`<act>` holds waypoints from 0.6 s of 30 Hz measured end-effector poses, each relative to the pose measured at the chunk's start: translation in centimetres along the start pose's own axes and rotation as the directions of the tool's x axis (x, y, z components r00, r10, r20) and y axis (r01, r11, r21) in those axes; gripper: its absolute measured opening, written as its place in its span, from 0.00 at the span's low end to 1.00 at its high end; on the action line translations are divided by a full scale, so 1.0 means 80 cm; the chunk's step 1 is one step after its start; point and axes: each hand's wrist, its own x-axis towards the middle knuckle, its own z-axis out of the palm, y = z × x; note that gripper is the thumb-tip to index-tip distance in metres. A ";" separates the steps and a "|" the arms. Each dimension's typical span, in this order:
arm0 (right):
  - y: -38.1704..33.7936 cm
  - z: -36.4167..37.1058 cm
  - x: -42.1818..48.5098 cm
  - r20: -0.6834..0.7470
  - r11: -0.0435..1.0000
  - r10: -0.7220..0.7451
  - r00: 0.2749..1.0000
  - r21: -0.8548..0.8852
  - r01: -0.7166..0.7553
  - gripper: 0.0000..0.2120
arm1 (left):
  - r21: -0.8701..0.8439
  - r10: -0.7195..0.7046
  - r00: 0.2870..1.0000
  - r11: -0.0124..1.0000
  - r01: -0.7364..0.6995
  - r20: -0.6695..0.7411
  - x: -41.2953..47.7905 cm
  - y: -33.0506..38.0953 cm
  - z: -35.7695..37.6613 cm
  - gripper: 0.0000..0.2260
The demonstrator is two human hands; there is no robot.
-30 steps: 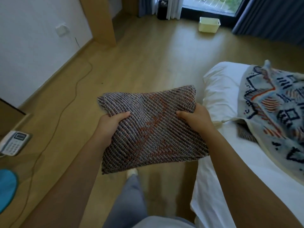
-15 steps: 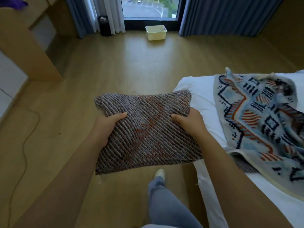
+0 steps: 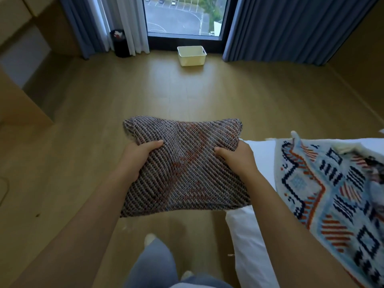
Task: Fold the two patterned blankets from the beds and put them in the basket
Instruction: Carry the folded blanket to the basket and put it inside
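Observation:
A folded grey-and-rust knitted blanket is held flat in front of me above the wooden floor. My left hand grips its left edge and my right hand grips its right edge, thumbs on top. A second blanket, light blue with navy and orange patterns, lies spread and unfolded on the white bed at my right. The cream plastic basket stands on the floor far ahead, under the window, and looks empty.
A black waste bin stands left of the basket by the curtains. Wooden furniture lines the left side. Blue curtains hang at the right. Open wooden floor lies between me and the basket. My legs show below.
My view has swung right, from the left wall and cable toward the window; the basket now sits straight ahead. Both hands keep the same grip on the folded blanket.

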 end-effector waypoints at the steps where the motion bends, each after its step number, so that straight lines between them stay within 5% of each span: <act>1: -0.006 0.003 0.026 -0.004 1.000 0.008 1.000 0.004 -0.008 0.16 | -0.002 0.000 1.000 1.000 0.000 0.002 0.026 0.012 0.007 0.21; 12: -0.104 0.037 0.330 -0.098 0.996 0.076 0.992 0.047 -0.072 0.09 | 0.052 -0.010 0.995 0.999 0.005 0.095 0.337 0.182 0.056 0.24; 18: -0.137 0.033 0.503 -0.127 0.992 0.123 0.984 0.054 -0.117 0.13 | 0.096 -0.021 0.991 0.995 0.009 0.130 0.499 0.265 0.114 0.22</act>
